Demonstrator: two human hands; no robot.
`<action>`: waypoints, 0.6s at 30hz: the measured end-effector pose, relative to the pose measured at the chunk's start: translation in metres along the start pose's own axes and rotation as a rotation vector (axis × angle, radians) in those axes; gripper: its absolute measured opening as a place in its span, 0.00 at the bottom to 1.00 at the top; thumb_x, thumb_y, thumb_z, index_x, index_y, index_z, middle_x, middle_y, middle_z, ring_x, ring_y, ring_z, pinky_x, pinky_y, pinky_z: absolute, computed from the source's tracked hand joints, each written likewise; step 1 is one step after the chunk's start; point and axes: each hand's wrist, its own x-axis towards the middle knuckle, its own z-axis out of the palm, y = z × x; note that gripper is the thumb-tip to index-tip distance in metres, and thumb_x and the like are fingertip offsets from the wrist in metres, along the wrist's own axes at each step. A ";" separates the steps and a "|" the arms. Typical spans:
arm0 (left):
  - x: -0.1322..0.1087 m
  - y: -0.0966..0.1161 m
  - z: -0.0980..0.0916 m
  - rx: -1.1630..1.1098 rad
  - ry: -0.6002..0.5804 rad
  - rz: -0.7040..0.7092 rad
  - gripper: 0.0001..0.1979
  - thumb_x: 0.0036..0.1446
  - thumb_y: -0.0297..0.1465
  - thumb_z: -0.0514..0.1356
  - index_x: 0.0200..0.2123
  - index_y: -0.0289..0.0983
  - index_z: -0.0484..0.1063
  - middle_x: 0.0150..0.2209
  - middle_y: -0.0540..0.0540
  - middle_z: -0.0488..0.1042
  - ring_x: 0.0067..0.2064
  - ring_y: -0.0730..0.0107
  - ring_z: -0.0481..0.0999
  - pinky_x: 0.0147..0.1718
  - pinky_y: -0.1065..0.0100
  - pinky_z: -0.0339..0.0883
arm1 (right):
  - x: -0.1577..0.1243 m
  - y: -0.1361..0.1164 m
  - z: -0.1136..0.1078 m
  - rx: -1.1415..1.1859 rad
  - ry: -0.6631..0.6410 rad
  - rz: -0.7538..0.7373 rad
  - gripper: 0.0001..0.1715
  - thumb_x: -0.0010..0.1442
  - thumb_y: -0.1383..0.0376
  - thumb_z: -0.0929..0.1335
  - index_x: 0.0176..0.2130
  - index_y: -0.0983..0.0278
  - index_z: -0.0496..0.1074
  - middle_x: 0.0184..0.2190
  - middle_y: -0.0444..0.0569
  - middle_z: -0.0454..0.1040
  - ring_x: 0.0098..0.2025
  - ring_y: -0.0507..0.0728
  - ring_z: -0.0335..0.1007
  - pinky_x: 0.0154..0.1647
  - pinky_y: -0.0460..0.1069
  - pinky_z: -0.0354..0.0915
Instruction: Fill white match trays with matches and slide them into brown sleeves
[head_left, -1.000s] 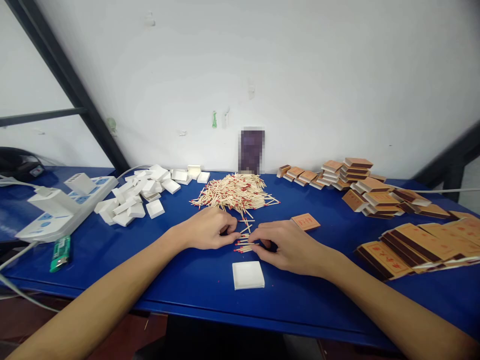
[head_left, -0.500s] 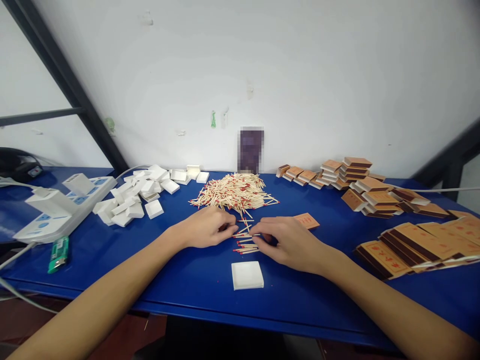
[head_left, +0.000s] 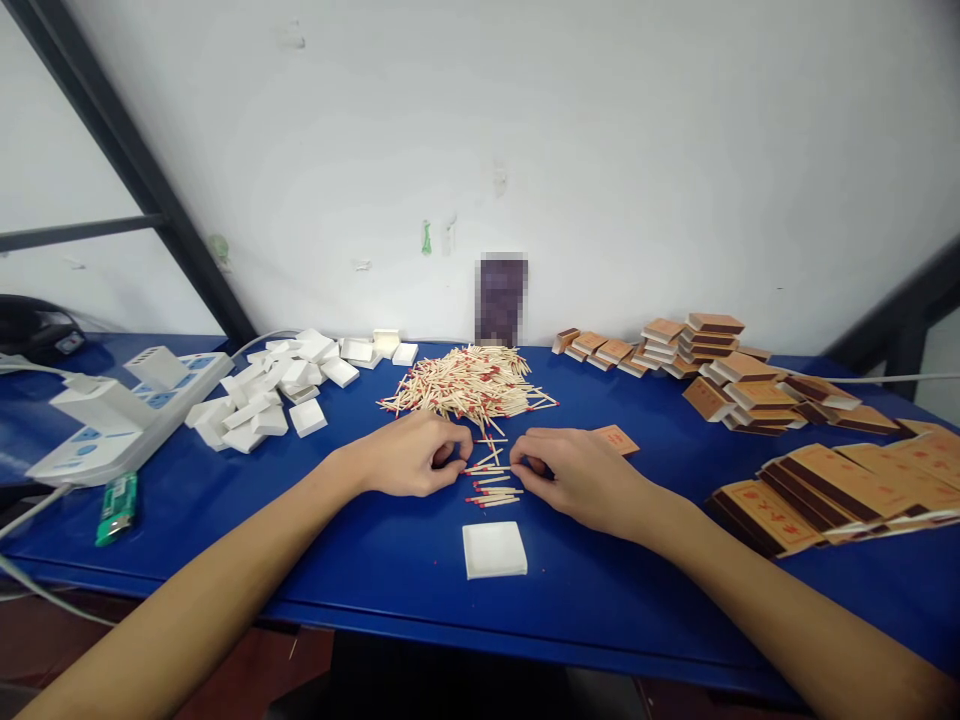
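A big pile of red-tipped matches lies at the middle back of the blue table. Just in front of it, a small row of matches lies between my hands. My left hand rests with fingers curled, its fingertips pinched at the left ends of those matches. My right hand is curled too, pinching a match at its right end. An empty white matchbox tray sits close to me, below the small row. A single orange matchbox sleeve lies just behind my right hand.
A heap of white trays lies at the left back. Orange sleeves are stacked at the right back and in a long row at the right. A white power strip and a green lighter lie far left.
My right hand has drawn back from the row and moved up and slightly right, its fingertips now at the upper matches. My left hand stays almost in place.
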 end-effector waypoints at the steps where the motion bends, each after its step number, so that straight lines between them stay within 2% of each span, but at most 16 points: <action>1: 0.000 -0.001 0.000 -0.007 -0.002 -0.001 0.04 0.52 0.25 0.58 0.33 0.36 0.71 0.22 0.54 0.66 0.23 0.77 0.64 0.25 0.73 0.56 | 0.000 0.001 0.000 0.003 -0.002 -0.004 0.06 0.62 0.69 0.65 0.33 0.62 0.71 0.30 0.44 0.72 0.29 0.51 0.64 0.31 0.46 0.55; 10: -0.001 -0.005 -0.002 -0.102 -0.029 -0.010 0.06 0.53 0.28 0.61 0.35 0.35 0.75 0.24 0.53 0.69 0.24 0.77 0.66 0.25 0.74 0.58 | 0.000 0.001 0.002 0.025 -0.004 -0.021 0.08 0.65 0.68 0.63 0.36 0.63 0.70 0.32 0.46 0.74 0.33 0.54 0.69 0.34 0.47 0.58; 18: 0.001 -0.007 0.000 -0.126 -0.034 -0.001 0.06 0.57 0.27 0.58 0.35 0.35 0.76 0.23 0.53 0.69 0.23 0.78 0.65 0.25 0.74 0.57 | 0.001 -0.002 0.007 0.014 0.049 -0.043 0.09 0.66 0.67 0.63 0.36 0.63 0.72 0.30 0.46 0.74 0.31 0.53 0.68 0.33 0.47 0.59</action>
